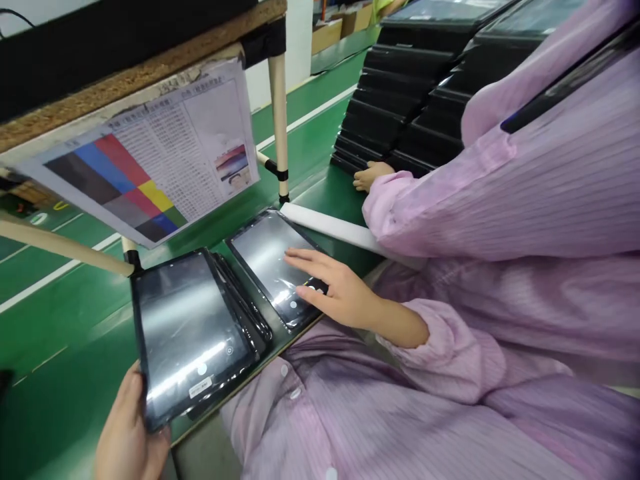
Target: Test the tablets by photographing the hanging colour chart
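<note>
My left hand [131, 427] grips the lower left corner of a dark flat tablet-like panel [187, 327], which has a small white label near its bottom edge. This panel overlaps a stack of similar panels [243, 300] on its right. My right hand [335, 287] is spread, palm down, over the lower right part of another dark panel [265, 250] lying on the green bench. Whether its fingertips touch the glass cannot be told. Both panels have glossy, reflective faces.
A printed colour chart [155, 153] hangs from a shelf [150, 63] with pale posts [279, 120]. A white strip [335, 227] lies right of the panels. Beyond, tall stacks of black panels [380, 100] stand beside a co-worker's hand [373, 176] and pink sleeve.
</note>
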Tool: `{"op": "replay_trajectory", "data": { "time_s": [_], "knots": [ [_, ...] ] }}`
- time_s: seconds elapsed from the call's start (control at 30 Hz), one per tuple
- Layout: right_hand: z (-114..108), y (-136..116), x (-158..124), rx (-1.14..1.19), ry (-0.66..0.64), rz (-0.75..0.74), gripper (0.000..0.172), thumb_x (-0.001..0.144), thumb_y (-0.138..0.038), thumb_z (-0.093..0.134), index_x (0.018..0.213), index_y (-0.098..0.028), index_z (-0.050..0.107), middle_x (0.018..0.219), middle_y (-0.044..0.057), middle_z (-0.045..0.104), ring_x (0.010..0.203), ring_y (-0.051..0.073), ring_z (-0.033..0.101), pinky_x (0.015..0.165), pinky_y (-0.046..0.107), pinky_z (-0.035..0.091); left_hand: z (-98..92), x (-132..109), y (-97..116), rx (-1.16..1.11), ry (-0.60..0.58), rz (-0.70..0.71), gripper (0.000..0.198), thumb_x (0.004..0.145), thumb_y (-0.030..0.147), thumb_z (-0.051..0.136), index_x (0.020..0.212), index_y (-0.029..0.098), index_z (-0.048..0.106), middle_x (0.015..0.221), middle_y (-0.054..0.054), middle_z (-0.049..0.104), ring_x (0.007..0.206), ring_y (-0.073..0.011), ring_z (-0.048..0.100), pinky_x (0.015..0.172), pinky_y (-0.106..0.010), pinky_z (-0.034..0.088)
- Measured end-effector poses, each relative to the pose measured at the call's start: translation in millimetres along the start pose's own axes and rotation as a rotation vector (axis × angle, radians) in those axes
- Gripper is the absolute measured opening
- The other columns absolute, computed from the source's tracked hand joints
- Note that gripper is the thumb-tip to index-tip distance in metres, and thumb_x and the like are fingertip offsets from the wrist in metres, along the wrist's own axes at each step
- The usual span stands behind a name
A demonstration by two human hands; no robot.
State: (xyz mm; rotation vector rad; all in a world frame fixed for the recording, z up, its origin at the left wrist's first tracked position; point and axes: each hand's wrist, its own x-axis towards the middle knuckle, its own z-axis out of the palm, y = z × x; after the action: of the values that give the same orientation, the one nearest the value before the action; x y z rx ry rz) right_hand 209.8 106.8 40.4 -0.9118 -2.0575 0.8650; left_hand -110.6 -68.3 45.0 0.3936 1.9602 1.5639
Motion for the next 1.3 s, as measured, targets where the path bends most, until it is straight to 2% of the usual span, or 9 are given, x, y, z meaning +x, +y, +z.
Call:
{"op": "replay_trajectory", "data": {
  "time_s": [0.1,0.23,0.4,0.5,0.63,0.83,0.93,1.07,1.3],
  "knots": [
    [13,-7,3,0.028,-0.048,-0.069,0.047,0.095,-0.041,0.056,0.137,-0.022,0.064,0.142,0.013,0.059,0.131,0.028,0.058,0.101,0.046,0.058,8.5,-7,1,-0.214,-0.008,-0.131,0.033,0.076,0.039,0.080,0.105,0.026,0.076,0.104,0.004,0.078,0.079,-0.0128,0.072,0.068,-0.018,0.060],
    [31,-16,6,0.065,-0.142,-0.161,0.045,0.096,-0.038,0.054,0.135,-0.019,0.065,0.140,0.015,0.059,0.130,0.026,0.059,0.111,0.047,0.051,14.5,-20,4,-0.327,-0.043,-0.078,0.042,0.074,0.031,0.083,0.115,0.026,0.075,0.110,0.000,0.079,0.083,-0.0144,0.074,0.071,-0.019,0.061],
    [51,-31,6,0.195,-0.279,-0.177,0.069,0.094,-0.046,0.060,0.157,-0.025,0.040,0.146,0.014,0.054,0.130,0.027,0.058,0.110,0.050,0.050,16.7,-42,3,-0.446,-0.202,0.038,0.044,0.081,0.034,0.077,0.124,0.028,0.070,0.113,-0.004,0.078,0.090,-0.0186,0.075,0.080,-0.029,0.063],
    [62,-38,11,0.430,-0.172,-0.116,0.073,0.094,-0.054,0.059,0.158,-0.026,0.038,0.141,0.015,0.054,0.118,0.025,0.064,0.102,0.044,0.056,20.9,-50,1,-0.500,-0.232,0.103,0.046,0.080,0.034,0.078,0.126,0.031,0.068,0.116,-0.003,0.077,0.091,-0.0181,0.075,0.080,-0.029,0.063],
    [68,-46,26,0.794,-0.046,-0.003,0.059,0.096,-0.062,0.052,0.144,-0.028,0.056,0.142,0.010,0.057,0.125,0.025,0.061,0.102,0.039,0.056,33.2,-50,3,-0.534,-0.250,0.236,0.042,0.083,0.035,0.075,0.124,0.038,0.068,0.123,0.000,0.075,0.101,-0.0180,0.073,0.086,-0.031,0.061],
    [66,-50,49,1.157,-0.117,0.273,0.068,0.077,-0.075,0.068,0.119,-0.022,0.070,0.111,0.009,0.075,0.116,0.030,0.068,0.101,0.048,0.056,66.6,-41,1,-0.469,-0.155,0.481,0.040,0.089,0.042,0.066,0.129,0.037,0.064,0.137,-0.003,0.065,0.124,-0.0236,0.061,0.100,-0.039,0.054],
    [63,-46,53,1.231,-0.130,0.290,0.067,0.071,-0.074,0.074,0.111,-0.020,0.072,0.105,0.009,0.076,0.115,0.033,0.068,0.097,0.049,0.057,79.4,-40,-4,-0.256,-0.119,0.696,0.065,0.090,0.053,0.061,0.148,0.029,0.044,0.151,-0.012,0.049,0.140,-0.0296,0.048,0.111,-0.044,0.045],
    [59,-44,53,1.256,-0.109,0.290,0.053,0.078,-0.066,0.073,0.108,-0.023,0.071,0.106,0.005,0.076,0.121,0.032,0.065,0.098,0.049,0.058,87.5,-43,-5,0.315,0.001,0.979,0.116,0.075,0.050,0.081,0.161,0.020,0.010,0.158,-0.022,0.027,0.151,-0.0377,0.026,0.122,-0.053,0.026],
    [60,-32,53,1.044,-0.052,0.215,0.054,0.080,-0.074,0.061,0.097,-0.024,0.071,0.111,0.005,0.076,0.122,0.031,0.065,0.096,0.049,0.056,100.2,-45,-7,0.540,0.173,1.105,0.124,0.072,0.048,0.084,0.160,0.016,0.002,0.151,-0.026,0.027,0.146,-0.0417,0.027,0.120,-0.064,0.023]
  ]
}}
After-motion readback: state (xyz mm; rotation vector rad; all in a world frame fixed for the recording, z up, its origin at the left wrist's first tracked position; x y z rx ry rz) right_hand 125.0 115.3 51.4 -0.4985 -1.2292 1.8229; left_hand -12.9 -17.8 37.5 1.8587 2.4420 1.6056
